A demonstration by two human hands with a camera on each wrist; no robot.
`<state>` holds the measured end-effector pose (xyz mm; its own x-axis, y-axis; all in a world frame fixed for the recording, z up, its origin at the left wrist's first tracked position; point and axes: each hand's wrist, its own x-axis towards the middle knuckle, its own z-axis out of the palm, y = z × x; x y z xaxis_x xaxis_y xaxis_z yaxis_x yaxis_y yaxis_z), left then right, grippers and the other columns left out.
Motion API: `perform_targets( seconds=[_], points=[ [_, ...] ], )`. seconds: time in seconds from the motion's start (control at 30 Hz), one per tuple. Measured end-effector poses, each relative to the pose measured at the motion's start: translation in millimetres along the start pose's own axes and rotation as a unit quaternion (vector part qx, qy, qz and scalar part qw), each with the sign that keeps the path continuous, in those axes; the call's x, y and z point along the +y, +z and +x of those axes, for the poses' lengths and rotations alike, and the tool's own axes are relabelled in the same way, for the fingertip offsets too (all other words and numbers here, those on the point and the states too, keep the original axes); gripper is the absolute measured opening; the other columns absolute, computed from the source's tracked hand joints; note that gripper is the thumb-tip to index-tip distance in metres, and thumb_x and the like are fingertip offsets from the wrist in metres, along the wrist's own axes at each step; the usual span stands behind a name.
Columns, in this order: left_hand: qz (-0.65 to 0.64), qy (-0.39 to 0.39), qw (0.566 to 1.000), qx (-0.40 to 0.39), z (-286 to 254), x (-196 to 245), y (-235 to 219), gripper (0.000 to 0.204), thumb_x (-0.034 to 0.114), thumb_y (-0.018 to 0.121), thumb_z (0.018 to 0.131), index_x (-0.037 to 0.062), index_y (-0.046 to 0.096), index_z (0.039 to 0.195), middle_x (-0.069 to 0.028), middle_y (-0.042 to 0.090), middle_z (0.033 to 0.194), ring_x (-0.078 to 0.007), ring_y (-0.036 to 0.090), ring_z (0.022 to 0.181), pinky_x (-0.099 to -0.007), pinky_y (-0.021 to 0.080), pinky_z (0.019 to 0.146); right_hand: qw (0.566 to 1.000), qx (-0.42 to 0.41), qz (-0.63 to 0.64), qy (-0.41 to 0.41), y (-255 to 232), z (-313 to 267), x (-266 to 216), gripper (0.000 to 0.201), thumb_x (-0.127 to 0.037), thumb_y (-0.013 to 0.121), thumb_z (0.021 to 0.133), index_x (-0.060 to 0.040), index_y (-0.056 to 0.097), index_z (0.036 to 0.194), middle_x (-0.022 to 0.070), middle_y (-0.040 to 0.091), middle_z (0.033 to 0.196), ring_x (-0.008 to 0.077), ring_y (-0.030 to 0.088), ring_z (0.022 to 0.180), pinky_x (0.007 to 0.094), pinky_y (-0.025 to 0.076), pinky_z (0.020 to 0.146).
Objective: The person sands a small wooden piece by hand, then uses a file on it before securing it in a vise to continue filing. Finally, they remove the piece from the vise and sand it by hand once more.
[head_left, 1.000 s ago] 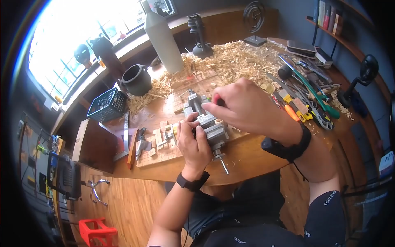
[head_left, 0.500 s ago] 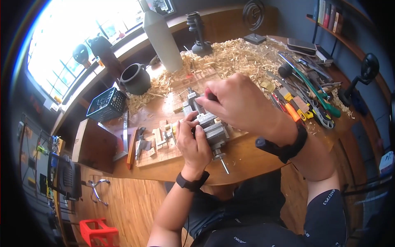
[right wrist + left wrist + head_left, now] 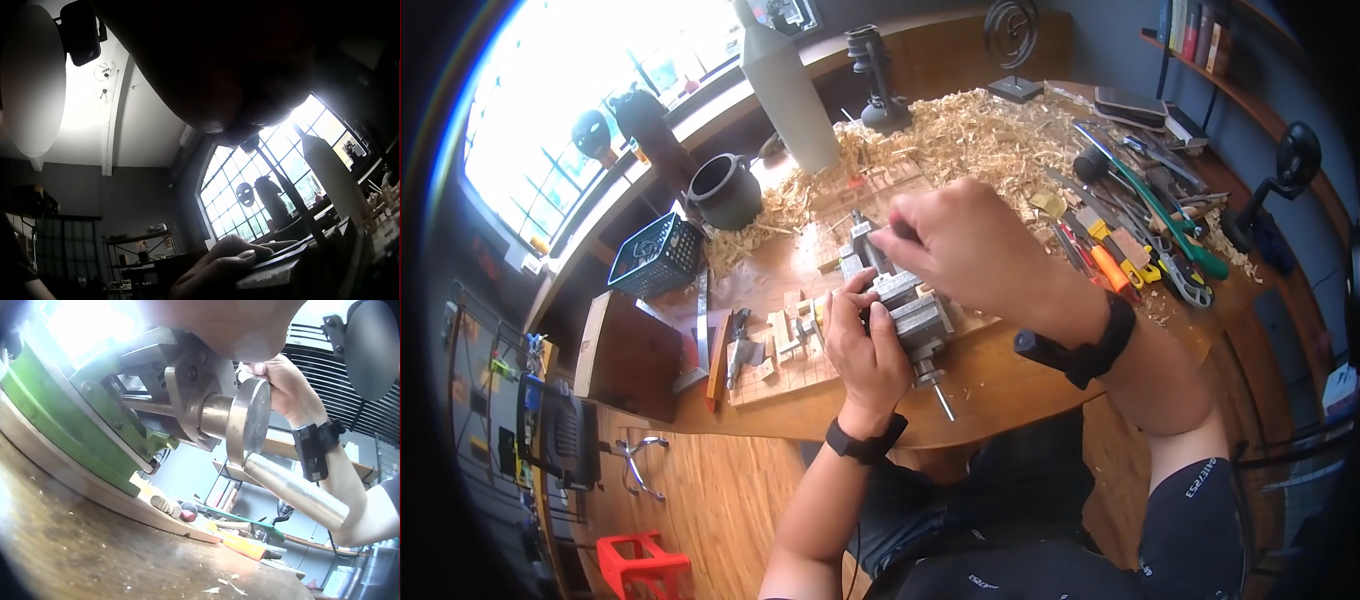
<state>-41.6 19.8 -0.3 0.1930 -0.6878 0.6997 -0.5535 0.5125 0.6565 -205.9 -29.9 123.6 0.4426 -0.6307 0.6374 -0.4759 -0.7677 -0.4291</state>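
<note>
Your vise [image 3: 918, 322] stands on the wooden board [image 3: 800, 384], near the front edge of the surface [image 3: 1000, 375]. Your left hand [image 3: 862, 350] lies along its side and top, fingers relaxed and slightly bent; they touch the metal rather than wrap it. Your right hand [image 3: 975, 245] is well curled, gripping a tool above the vise. In the right wrist view the thin shaft [image 3: 295, 196] of that tool slants down toward the vise; its tip is lost in the dark, so you cannot tell whether it touches anything.

Expect the vise to be heavy and stiff: it looks like metal throughout, with a green base [image 3: 69, 428], so it should bear firm pressure without bending. Its polished parts, such as the round collar [image 3: 253, 419] and the crank bar [image 3: 300, 490], may be slippery under damp fingers. To turn the screw, take the bar near its outer end for leverage; to steady the vise, press on the body where your left hand rests, fingertips away from the shaft's line.

The tool is likely light, rigid along its length, but able to flex or skid if pushed sideways. Hold it by the handle, mostly hidden in your fist, and keep your push in line with the shaft. Whatever small piece the vise may hold is too obscured to judge.
</note>
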Motion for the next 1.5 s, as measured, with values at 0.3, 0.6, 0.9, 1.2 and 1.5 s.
perform_targets(
  seconds=[0.3,0.6,0.9,1.2,1.5],
  points=[
    [0.013,-0.002,1.0,-0.004,2,-2,-1,0.01,0.005,0.051,0.093,-0.0019,0.055,0.099,-0.0219,0.068,0.12,-0.0368,0.06,0.098,-0.0465,0.045,0.093,1.0,0.004,0.002,-0.013,-5,0,1,0.026,-0.023,0.068,0.092,-0.0003,0.072,0.081,0.0206,0.067,0.069,0.0382,0.07,0.068,0.0457,0.058,0.067],
    [0.036,0.024,0.999,-0.001,-1,-3,-2,0.017,0.012,0.049,0.098,-0.0028,0.054,0.101,-0.0253,0.071,0.12,-0.0365,0.07,0.098,-0.0438,0.053,0.09,1.0,-0.011,0.023,-0.006,-3,-1,7,0.025,-0.022,0.068,0.092,-0.0004,0.071,0.081,0.0205,0.067,0.069,0.0386,0.07,0.068,0.0463,0.057,0.067],
    [0.042,0.025,0.999,-0.007,2,-2,-2,0.017,0.013,0.049,0.098,-0.0026,0.055,0.101,-0.0262,0.071,0.12,-0.0361,0.069,0.101,-0.0439,0.052,0.092,0.999,0.006,0.011,-0.033,-3,-3,10,0.026,-0.024,0.068,0.091,0.0007,0.072,0.082,0.0204,0.068,0.071,0.0387,0.07,0.07,0.0449,0.058,0.069],
    [0.033,0.025,0.999,0.001,1,-3,-2,0.017,0.012,0.048,0.098,-0.0029,0.055,0.102,-0.0262,0.07,0.12,-0.0359,0.069,0.102,-0.0443,0.052,0.093,1.0,-0.009,0.021,-0.009,-8,-1,11,0.026,-0.024,0.068,0.091,0.0009,0.073,0.085,0.0219,0.069,0.073,0.0383,0.071,0.07,0.0443,0.058,0.07],
    [0.026,0.014,1.0,-0.008,-1,-2,-2,0.017,0.014,0.049,0.099,-0.0026,0.054,0.101,-0.0264,0.07,0.121,-0.0366,0.069,0.105,-0.0448,0.051,0.094,0.999,0.009,0.035,-0.026,-2,-5,20,0.03,-0.028,0.072,0.092,0.0001,0.07,0.081,0.0182,0.064,0.063,0.0301,0.065,0.055,0.0382,0.052,0.057]
  ],
)
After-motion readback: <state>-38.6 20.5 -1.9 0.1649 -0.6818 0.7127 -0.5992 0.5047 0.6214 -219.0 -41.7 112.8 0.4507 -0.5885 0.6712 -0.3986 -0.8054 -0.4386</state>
